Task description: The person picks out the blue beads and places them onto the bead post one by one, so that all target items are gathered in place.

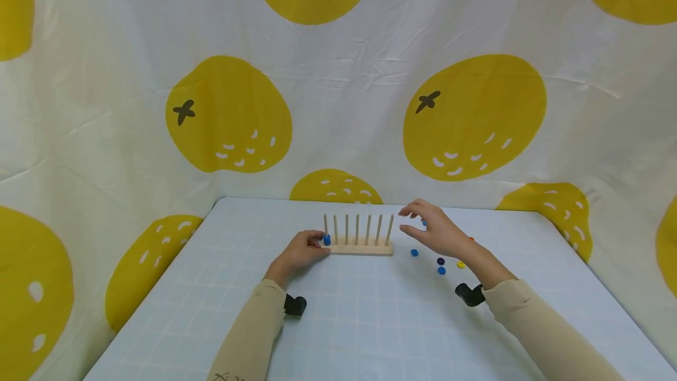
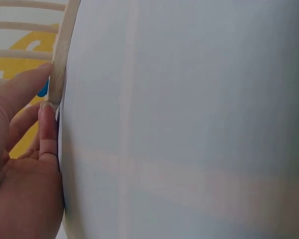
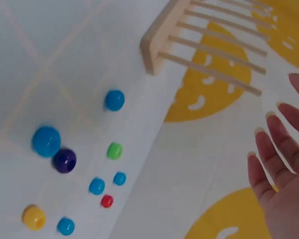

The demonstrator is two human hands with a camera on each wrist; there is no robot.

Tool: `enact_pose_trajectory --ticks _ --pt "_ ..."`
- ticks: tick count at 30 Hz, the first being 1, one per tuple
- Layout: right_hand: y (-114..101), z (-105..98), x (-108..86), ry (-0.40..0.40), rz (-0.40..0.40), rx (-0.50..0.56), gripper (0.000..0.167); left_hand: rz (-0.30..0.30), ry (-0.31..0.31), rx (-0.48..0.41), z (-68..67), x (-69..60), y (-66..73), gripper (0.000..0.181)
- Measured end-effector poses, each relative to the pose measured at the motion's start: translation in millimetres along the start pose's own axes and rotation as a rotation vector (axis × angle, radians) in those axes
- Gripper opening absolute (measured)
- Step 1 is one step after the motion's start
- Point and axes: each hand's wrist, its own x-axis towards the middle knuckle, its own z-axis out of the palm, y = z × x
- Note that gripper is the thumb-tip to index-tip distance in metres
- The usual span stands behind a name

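Note:
A wooden peg rack (image 1: pixel 362 249) with several thin upright pegs stands on the table. My left hand (image 1: pixel 302 250) holds the left end of its base; in the left wrist view the thumb and fingers meet around the end of the base (image 2: pixel 63 55). Blue beads (image 1: pixel 327 240) sit stacked on the leftmost peg, partly hidden by the fingers. My right hand (image 1: pixel 436 231) hovers to the right of the rack, fingers spread and relaxed, with nothing held. On the table below it lie loose beads, among them a blue bead (image 3: pixel 114 100), a dark purple bead (image 3: pixel 64 161) and a yellow bead (image 3: pixel 34 217).
A green bead (image 3: pixel 114 151) and a red bead (image 3: pixel 107 201) lie among several smaller blue ones, partly behind the right hand in the head view. A white curtain (image 1: pixel 349 104) with yellow fruit prints hangs behind the pale checked table (image 1: pixel 370 322).

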Motion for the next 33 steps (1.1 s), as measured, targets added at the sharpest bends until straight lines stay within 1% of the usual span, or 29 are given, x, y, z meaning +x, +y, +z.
enact_pose_trajectory --ticks 4,8,13,19,21,26,28,33 --pt "16.1 -10.6 -11.4 0.015 0.055 -0.046 0.027 -0.007 -0.001 -0.002 0.5 -0.3 -0.2 0.052" --pt "29.6 -20.2 -22.1 0.014 0.099 -0.075 0.029 -0.021 0.004 -0.007 1.0 -1.1 0.7 0.052" --pt "47.1 -29.7 -35.1 -0.009 0.156 -0.086 0.031 -0.013 0.007 0.003 1.0 -2.1 1.2 0.052" --pt "67.8 -37.9 -48.6 -0.028 0.214 -0.086 0.032 -0.01 0.004 0.004 1.2 0.5 -1.5 0.052" --pt "74.8 -39.7 -52.4 -0.035 0.236 -0.083 0.033 -0.002 0.005 0.009 1.3 1.3 -2.0 0.052" --pt "92.0 -40.5 -61.1 -0.061 0.277 -0.068 0.035 -0.007 0.009 0.014 1.4 2.4 -2.2 0.052" --pt "98.6 -39.6 -64.0 -0.076 0.299 -0.057 0.037 -0.01 0.009 0.013 1.3 2.4 -2.3 0.052" --pt "112.7 -33.7 -68.9 -0.118 0.368 -0.048 0.038 0.004 0.002 0.009 1.4 2.1 -3.6 0.052"
